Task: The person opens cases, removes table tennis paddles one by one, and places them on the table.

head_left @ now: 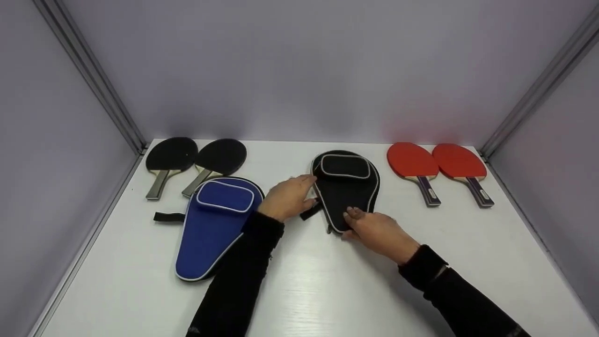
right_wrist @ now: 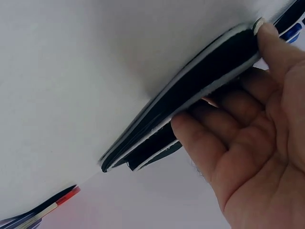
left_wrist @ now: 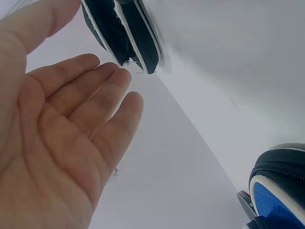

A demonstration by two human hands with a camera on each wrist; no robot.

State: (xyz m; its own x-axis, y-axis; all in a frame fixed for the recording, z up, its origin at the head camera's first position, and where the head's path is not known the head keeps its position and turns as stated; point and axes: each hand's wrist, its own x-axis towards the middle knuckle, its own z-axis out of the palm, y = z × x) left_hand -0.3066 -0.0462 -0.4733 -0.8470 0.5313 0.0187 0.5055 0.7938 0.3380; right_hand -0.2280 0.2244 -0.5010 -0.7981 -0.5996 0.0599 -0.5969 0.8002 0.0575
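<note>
A black table tennis paddle case (head_left: 348, 196) with white piping and a front pocket lies in the middle of the white table, narrow end toward me. My left hand (head_left: 289, 196) is at its upper left edge, fingers nearly straight and palm facing the case. At the narrow end, the fingers of my right hand (head_left: 381, 234) rest on the top face. In the right wrist view my right thumb (right_wrist: 274, 45) touches the tip of the zipped side (right_wrist: 190, 86). A blue paddle case (head_left: 213, 234) lies to the left, its right edge partly behind my left wrist.
Two black paddles (head_left: 172, 154) lie at the back left, one handle close to the blue case. Two red paddles (head_left: 412, 161) lie at the back right. Black straps (head_left: 169, 217) stick out beside the cases. Grey walls (head_left: 318, 70) enclose the table's back and sides.
</note>
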